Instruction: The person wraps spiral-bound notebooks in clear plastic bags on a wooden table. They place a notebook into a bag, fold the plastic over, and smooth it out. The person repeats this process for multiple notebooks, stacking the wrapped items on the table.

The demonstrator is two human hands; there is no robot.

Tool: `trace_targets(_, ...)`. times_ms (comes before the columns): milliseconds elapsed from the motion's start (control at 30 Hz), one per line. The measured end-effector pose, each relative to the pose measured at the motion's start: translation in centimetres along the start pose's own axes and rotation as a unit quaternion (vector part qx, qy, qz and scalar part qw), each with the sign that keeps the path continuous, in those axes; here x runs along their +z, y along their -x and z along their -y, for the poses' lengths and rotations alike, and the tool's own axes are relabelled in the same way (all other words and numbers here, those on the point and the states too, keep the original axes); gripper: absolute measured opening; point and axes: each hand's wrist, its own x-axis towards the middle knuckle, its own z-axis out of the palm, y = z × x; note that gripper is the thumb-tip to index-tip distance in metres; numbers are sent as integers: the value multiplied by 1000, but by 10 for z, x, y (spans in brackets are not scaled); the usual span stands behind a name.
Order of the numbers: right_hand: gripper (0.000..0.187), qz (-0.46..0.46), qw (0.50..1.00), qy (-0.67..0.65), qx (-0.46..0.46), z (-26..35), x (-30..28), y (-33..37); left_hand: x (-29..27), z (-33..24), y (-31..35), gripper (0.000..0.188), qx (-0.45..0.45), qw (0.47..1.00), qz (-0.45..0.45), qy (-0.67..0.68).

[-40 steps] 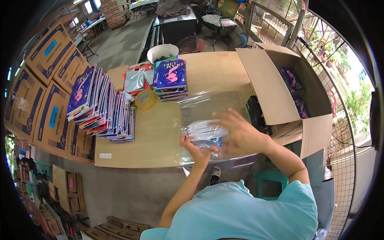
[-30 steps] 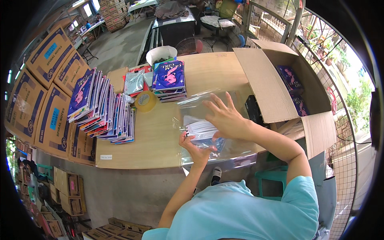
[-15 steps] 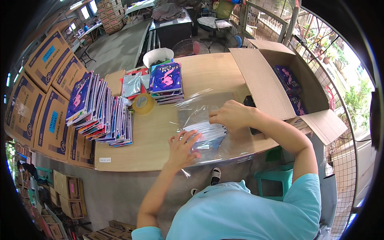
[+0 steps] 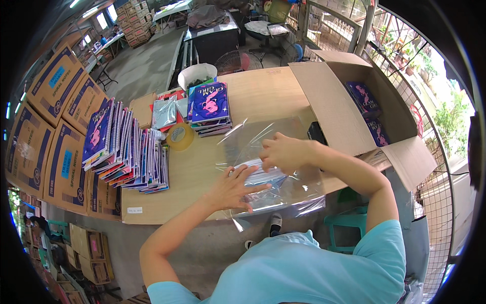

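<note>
The widest thing under my hands is the wooden table (image 4: 268, 93), spreading out ahead of my fingers and to both sides. Well off to the left of my grip rises a pile of brown cartons (image 4: 66, 137), and to the right, beyond my right wrist, stands an open cardboard box (image 4: 331, 119) with its flaps out and dark-covered notebooks (image 4: 362, 99) inside. Below my right forearm, off the table, is a green stool (image 4: 349, 223). Left of my left hand, near the cartons, a long leaning row of spiral notebooks (image 4: 126, 149) fans toward me. A clear plastic sheet (image 4: 306, 195) lies directly beneath both hands, creased and shiny, running over the near table edge. Ahead and a little left of my grip sits a notebook stack (image 4: 208, 104), with a white tub (image 4: 195, 76) just behind it. My left hand (image 4: 234, 190) is spread, fingers apart, resting at the left side of a white-edged bundle (image 4: 268, 177); the bundle lies on the table between my hands, amid the plastic. My right hand (image 4: 286, 153) curls over its far right side; whether it pinches the plastic, I cannot tell. Farther ahead on the left is a tape roll (image 4: 180, 137).
</note>
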Motion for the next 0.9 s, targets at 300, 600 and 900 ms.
trace_targets(300, 12, -43, 979, 195, -29, 61, 15, 30, 13, 11, -5, 84, -71, 990, -6, 126)
trace_targets(600, 37, -119, 991, -63, -6, 52, -35, 36, 27, 26, -2, 88, -10, 998, 1, 61)
trace_targets(900, 39, -28, 998, 48, 0, 2, 2, -16, 12, 23, -9, 86, 2, 996, 15, 83)
